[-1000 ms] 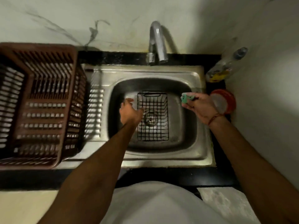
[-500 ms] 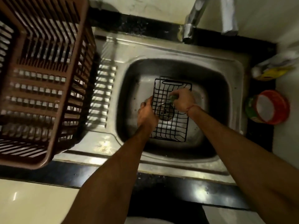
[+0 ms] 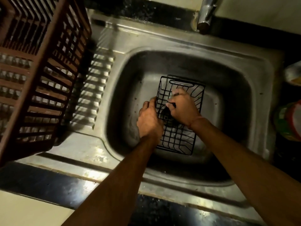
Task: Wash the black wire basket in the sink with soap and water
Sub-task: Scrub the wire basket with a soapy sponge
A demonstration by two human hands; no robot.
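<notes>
The black wire basket lies in the steel sink, over the drain. My left hand grips the basket's left rim. My right hand is inside the basket with fingers curled round a small scrubber, of which only a pale bit shows by the fingertips. The tap spout hangs above the sink's back edge, and no water runs from it.
A large brown plastic crate stands on the ribbed drainboard at the left. At the right edge sit a round red and green tub and a partly hidden bottle. A dark counter edge runs along the front.
My right hand came from the sink's right rim with the green scrubber down into the basket. The camera moved closer and tilted down. My left hand stayed on the basket's left side.
</notes>
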